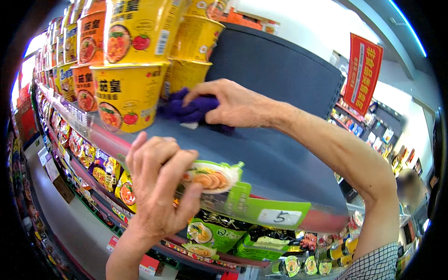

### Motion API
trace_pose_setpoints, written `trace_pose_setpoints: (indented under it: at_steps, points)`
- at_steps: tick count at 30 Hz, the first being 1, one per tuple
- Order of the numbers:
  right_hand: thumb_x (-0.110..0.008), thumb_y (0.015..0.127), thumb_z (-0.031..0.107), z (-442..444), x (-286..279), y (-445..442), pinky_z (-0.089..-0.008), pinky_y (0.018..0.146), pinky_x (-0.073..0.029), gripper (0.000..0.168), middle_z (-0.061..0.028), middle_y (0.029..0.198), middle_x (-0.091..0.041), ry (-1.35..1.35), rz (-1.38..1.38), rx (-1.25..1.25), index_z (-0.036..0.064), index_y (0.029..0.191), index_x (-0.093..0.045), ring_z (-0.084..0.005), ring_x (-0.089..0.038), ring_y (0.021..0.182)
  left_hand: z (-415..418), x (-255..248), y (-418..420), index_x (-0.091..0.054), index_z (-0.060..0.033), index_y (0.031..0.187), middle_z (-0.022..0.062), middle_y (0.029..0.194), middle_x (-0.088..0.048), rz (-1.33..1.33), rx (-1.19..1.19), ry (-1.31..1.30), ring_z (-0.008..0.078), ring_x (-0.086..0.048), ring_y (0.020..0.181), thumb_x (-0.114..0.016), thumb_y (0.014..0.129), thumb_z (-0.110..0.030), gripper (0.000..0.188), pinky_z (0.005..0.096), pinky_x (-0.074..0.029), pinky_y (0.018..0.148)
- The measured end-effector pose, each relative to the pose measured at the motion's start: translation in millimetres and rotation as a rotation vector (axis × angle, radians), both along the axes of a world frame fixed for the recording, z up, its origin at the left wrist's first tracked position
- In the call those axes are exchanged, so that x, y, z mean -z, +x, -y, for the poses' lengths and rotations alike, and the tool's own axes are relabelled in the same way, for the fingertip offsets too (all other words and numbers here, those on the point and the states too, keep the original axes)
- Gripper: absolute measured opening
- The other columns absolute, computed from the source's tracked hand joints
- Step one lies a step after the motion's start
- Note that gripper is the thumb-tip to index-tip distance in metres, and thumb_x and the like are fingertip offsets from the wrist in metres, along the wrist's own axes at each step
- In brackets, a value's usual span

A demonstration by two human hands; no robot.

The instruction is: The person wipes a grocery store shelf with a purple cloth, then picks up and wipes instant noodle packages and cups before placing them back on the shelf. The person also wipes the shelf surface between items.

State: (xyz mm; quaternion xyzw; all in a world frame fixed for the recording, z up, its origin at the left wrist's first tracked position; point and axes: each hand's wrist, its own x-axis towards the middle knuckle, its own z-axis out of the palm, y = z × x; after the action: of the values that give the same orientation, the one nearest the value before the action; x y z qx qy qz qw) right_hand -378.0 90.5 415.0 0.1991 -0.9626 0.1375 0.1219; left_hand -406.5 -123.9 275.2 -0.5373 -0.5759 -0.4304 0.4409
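Note:
On the dark shelf board (266, 168), my right hand (234, 105) grips a crumpled purple cloth (192, 108) and presses it down behind a yellow instant noodle cup (129, 94). A small white patch shows under the cloth's lower edge. My left hand (161, 185) rests at the shelf's front edge over a green promotional strip (280, 213) with a noodle bowl picture, its fingers spread and the thumb near the picture. Whether its fingers grip the strip's edge cannot be told.
Stacked yellow cups (192, 38) and orange cups (91, 38) stand at the left. A dark upright panel (266, 66) backs the shelf. Green noodle packets (217, 232) lie on the shelf below. A red sign (363, 73) hangs at the right; a blurred person (409, 189) is farther off.

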Motion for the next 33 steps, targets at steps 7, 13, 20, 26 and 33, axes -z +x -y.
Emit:
trace_pose_setpoints:
  at_steps: [7, 13, 20, 26, 33]
  points:
    - [-0.061, 0.072, -0.002, 17.0, -3.5, 59.7, -0.0292, 0.072, -0.049, 0.034, -0.0037, 0.088, -0.064, -0.218, 0.217, 0.063, 0.002, 0.104, -0.069, -0.0125, -0.057, 0.081, 0.7, 0.9, 5.4, -0.062, -0.0016, 0.115, 0.0166, 0.113, -0.056, 0.026, -0.036, 0.001, 0.0357, -0.053, 0.113, -0.061, 0.083, -0.017, 0.036, 0.0551, -0.027, 0.115]
    - [-0.064, 0.068, -0.007, -18.6, 2.8, 130.6, -0.0305, 0.097, -0.047, 0.025, -0.0086, 0.116, -0.068, -0.250, 0.174, -0.024, 0.001, 0.090, -0.070, -0.0196, -0.060, 0.112, 5.1, -0.6, 12.2, -0.060, -0.0019, 0.118, 0.0183, 0.120, -0.055, 0.103, -0.050, -0.030, 0.0375, -0.050, 0.120, -0.057, 0.090, -0.019, 0.033, 0.0531, -0.026, 0.117]
    - [-0.067, 0.072, -0.008, -46.7, 7.7, 230.4, -0.0331, 0.103, -0.045, 0.018, -0.0129, 0.110, -0.070, -0.332, 0.133, 0.020, 0.001, 0.088, -0.070, -0.0238, -0.062, 0.114, 5.9, 0.7, 12.0, -0.057, -0.0013, 0.122, 0.0179, 0.127, -0.054, 0.171, -0.043, -0.073, 0.0371, -0.046, 0.128, -0.052, 0.095, -0.021, 0.034, 0.0473, -0.027, 0.116]
    - [-0.068, 0.069, -0.009, -55.6, 10.3, 296.8, -0.0339, 0.100, -0.047, 0.019, -0.0107, 0.105, -0.071, -0.258, 0.015, 0.094, 0.001, 0.086, -0.068, -0.0228, -0.064, 0.110, 5.1, -3.0, 12.1, -0.055, -0.0002, 0.119, 0.0169, 0.122, -0.054, 0.173, 0.008, -0.069, 0.0342, -0.048, 0.122, -0.050, 0.095, -0.020, 0.031, 0.0423, -0.031, 0.112]
    - [-0.071, 0.073, -0.006, -50.1, 26.8, 373.2, -0.0328, 0.095, -0.049, 0.019, -0.0066, 0.101, -0.069, -0.126, -0.190, 0.211, 0.004, 0.088, -0.065, -0.0190, -0.064, 0.104, 9.2, 5.0, -19.2, -0.054, 0.0002, 0.134, 0.0144, 0.135, -0.052, 0.278, 0.054, -0.048, 0.0267, -0.046, 0.130, -0.050, 0.103, -0.024, 0.040, 0.0363, -0.030, 0.114]
